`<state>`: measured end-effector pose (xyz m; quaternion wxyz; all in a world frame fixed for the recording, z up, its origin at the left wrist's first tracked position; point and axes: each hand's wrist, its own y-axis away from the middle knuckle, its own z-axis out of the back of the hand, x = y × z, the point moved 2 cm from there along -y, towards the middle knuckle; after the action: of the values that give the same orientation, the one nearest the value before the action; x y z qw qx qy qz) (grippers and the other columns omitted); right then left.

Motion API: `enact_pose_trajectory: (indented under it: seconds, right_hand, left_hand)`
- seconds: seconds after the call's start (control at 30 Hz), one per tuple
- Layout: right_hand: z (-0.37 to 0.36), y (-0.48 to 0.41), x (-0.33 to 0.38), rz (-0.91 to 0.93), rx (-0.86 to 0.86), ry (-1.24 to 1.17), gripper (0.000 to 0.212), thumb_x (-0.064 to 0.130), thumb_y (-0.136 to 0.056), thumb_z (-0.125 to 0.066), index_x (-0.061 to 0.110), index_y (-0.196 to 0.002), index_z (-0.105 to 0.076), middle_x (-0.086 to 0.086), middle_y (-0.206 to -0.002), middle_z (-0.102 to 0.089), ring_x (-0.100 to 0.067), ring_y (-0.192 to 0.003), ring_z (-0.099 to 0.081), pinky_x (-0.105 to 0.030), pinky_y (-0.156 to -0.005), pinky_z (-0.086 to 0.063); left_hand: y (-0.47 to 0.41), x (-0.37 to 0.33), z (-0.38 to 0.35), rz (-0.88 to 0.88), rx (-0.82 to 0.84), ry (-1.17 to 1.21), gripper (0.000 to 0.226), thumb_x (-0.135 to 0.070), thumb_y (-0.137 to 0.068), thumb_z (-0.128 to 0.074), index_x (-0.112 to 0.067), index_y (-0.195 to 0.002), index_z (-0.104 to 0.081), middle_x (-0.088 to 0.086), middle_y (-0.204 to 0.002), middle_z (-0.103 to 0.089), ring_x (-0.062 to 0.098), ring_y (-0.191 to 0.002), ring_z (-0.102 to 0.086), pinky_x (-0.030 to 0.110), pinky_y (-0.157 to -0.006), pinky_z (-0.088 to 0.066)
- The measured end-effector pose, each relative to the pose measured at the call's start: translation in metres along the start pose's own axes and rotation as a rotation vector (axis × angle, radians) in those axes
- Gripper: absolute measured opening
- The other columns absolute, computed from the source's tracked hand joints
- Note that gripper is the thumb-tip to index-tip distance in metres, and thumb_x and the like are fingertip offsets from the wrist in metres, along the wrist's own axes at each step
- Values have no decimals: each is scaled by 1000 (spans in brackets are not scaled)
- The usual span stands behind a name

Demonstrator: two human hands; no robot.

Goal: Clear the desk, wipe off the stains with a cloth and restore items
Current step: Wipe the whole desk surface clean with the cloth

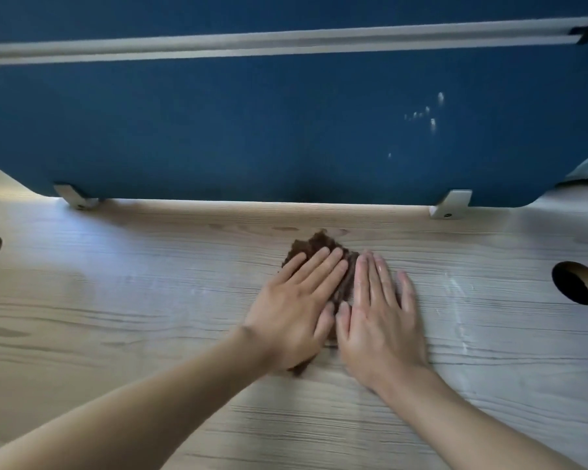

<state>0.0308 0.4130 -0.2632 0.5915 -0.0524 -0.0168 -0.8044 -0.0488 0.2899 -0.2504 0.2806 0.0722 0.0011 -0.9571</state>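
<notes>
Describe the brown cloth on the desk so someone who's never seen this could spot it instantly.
Start at the blue partition panel along the back of the wooden desk. In front of its middle, the left hand and right hand lie flat, side by side, over the cloth. It is the only dark brown, fuzzy thing there, showing beyond and between the fingers.

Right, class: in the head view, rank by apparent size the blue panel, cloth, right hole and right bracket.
1. panel
2. cloth, partly covered
3. hole
4. bracket, though it sits farther back, so real size is unsure
</notes>
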Motion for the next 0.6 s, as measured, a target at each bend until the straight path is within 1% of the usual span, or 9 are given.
enact_pose_trajectory:
  seconds: [0.07, 0.1, 0.17, 0.23, 0.3, 0.4, 0.47, 0.5, 0.6]
  right_hand:
    - [2, 0, 0, 4, -1, -6, 70, 38, -93, -28, -3, -150, -32, -18, -157, -34, -27, -147, -31, -53, -118, -25]
    - [2, 0, 0, 16, 1, -7, 69, 38, -93, -28, -2, -150, -34, -17, -157, -34, -27, -146, -32, -53, -118, -25]
    - [2, 1, 1, 38, 4, -3, 66, 37, -94, -27, 3, -149, -38, -16, -158, -33, -28, -147, -31, -54, -118, -24]
    - [2, 1, 0, 42, 14, 8, 65, 37, -95, -25, 6, -149, -40, -15, -158, -32, -28, -147, -29, -55, -118, -23]
    - [4, -1, 1, 24, 7, 25, 65, 36, -93, -25, 3, -146, -44, -18, -156, -35, -30, -145, -33, -57, -116, -24]
    - [10, -2, 19, 86, -30, 10, 69, 35, -86, -29, -3, -141, -48, -21, -152, -41, -34, -141, -39, -60, -112, -28]
    - [10, 3, 42, 166, -16, -47, 68, 37, -89, -30, -1, -143, -46, -18, -153, -41, -31, -142, -38, -56, -113, -30]
    - [7, 6, 54, 200, 4, -67, 66, 38, -91, -31, 2, -145, -47, -16, -154, -40, -28, -144, -37, -55, -114, -29]
    - [-2, 9, 66, 234, 37, -76, 62, 38, -94, -32, 8, -147, -44, -12, -158, -34, -25, -148, -28, -54, -117, -25]
  left_hand:
    - [13, 17, -1, -27, 26, 6, 66, -41, -96, -26, -20, -158, -23, -2, -165, -16, 13, -153, -10, 35, -125, -7]
    - [8, 33, -1, 40, 5, -17, 67, -43, -94, -26, -20, -158, -26, -1, -165, -19, 15, -153, -15, 34, -125, -7]
    - [-17, 73, 3, 302, -81, -26, 73, -46, -91, -20, -17, -157, -28, 3, -164, -25, 19, -152, -20, 34, -125, -8]
    - [-34, 92, 6, 500, -86, -4, 77, -47, -88, -13, -15, -158, -24, 3, -164, -24, 18, -152, -17, 35, -125, -7]
    - [-24, 77, 4, 472, -93, -11, 75, -45, -90, -12, -15, -159, -20, 1, -166, -18, 15, -153, -11, 36, -125, -6]
    - [31, 36, 1, 151, -53, -33, 68, -42, -96, -22, -18, -159, -19, -2, -166, -11, 13, -154, -7, 36, -125, -7]
    - [48, 41, -1, 41, -33, -7, 66, -41, -96, -28, -19, -158, -24, -2, -165, -16, 13, -153, -10, 35, -125, -9]
    - [45, 57, 0, 65, -52, -12, 66, -41, -95, -30, -19, -157, -28, -1, -164, -20, 14, -153, -14, 34, -124, -10]
    - [13, 105, 3, 342, -130, -28, 69, -42, -92, -26, -15, -155, -35, 4, -161, -31, 19, -150, -25, 36, -124, -15]
